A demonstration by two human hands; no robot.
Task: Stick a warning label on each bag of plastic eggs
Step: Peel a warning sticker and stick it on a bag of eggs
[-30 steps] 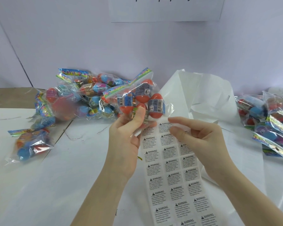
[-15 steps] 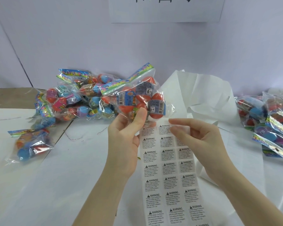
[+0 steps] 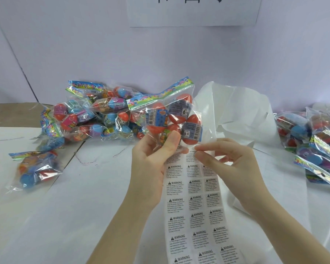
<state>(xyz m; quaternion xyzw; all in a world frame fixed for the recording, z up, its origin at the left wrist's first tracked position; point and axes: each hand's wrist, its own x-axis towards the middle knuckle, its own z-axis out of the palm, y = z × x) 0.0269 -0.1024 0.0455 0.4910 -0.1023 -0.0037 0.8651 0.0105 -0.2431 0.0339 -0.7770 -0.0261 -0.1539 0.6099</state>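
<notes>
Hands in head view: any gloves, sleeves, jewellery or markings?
None visible. Left hand and right hand are bare, with no gloves, rings, watches or bands. Both forearms are uncovered to the frame's bottom edge; no sleeve shows. Nails look short and unpainted.

The left hand (image 3: 152, 164) holds up a clear bag of orange eggs (image 3: 171, 117) together with the top of a label sheet (image 3: 196, 212) — the right hand (image 3: 231, 164) pinches at the sheet's top edge. Piles of egg bags (image 3: 88, 119) lie left and right (image 3: 316, 141) on the white table (image 3: 74, 216).
</notes>
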